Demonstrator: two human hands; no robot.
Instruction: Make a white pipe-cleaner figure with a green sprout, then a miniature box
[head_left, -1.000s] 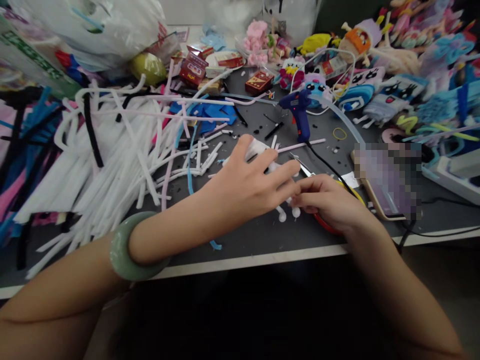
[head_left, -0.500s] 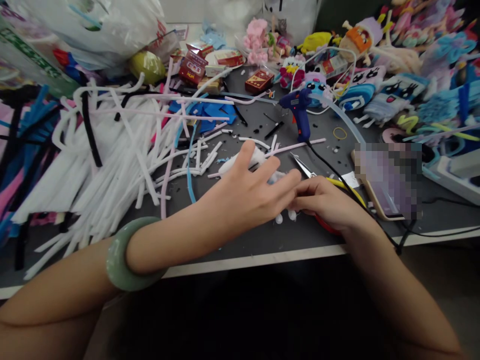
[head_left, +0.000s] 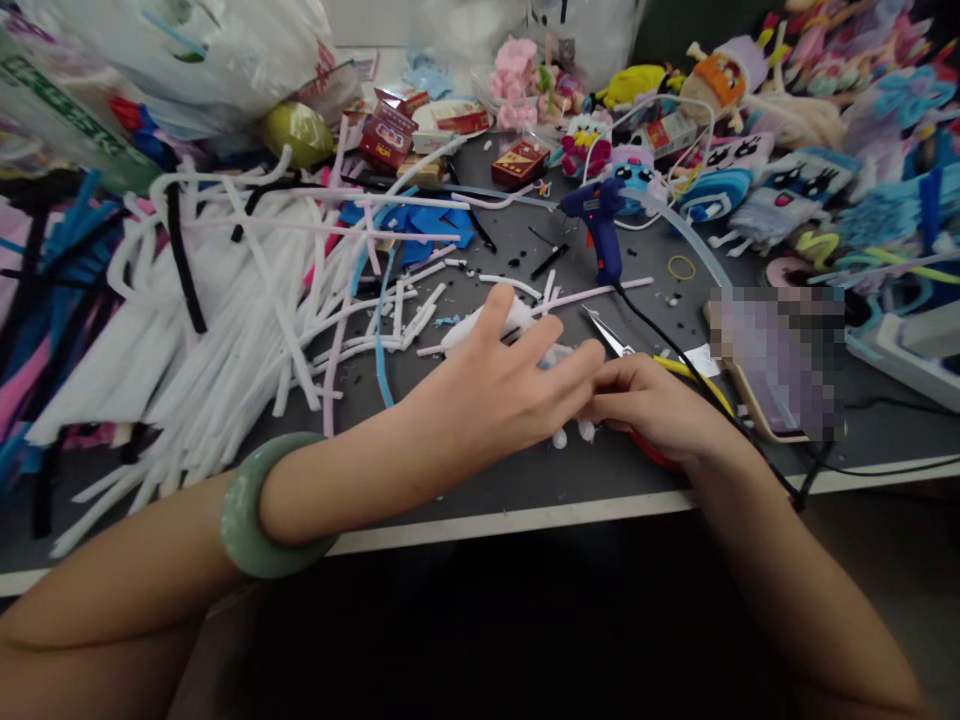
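Note:
A white fuzzy piece [head_left: 466, 330] shows past the thumb side of my left hand [head_left: 510, 385], whose bent fingers wrap over it from above. Two small white rounded tips [head_left: 586, 430] poke out below that hand, perhaps parts of the same piece. My right hand [head_left: 649, 400] is closed in a pinch against the left fingertips; whatever lies between its fingers is hidden. Scissors [head_left: 611, 335] lie partly under the right hand, blades pointing away and a red handle beneath the palm. Beyond the hands stands a blue glue gun [head_left: 600, 225], its black cord running past my right wrist.
White fuzzy stems [head_left: 195, 330] are heaped at left, with cut pieces [head_left: 397, 325] nearer the middle. A phone [head_left: 780, 370] and a white power strip [head_left: 915, 360] lie at right. Small boxes [head_left: 519, 160] and fuzzy dolls [head_left: 806, 175] crowd the back. The table's white edge [head_left: 517, 520] runs in front.
Hardly anything differs. My left hand and its green bangle sit very slightly further right, and the whole view has shifted a touch; both hands keep the same hold.

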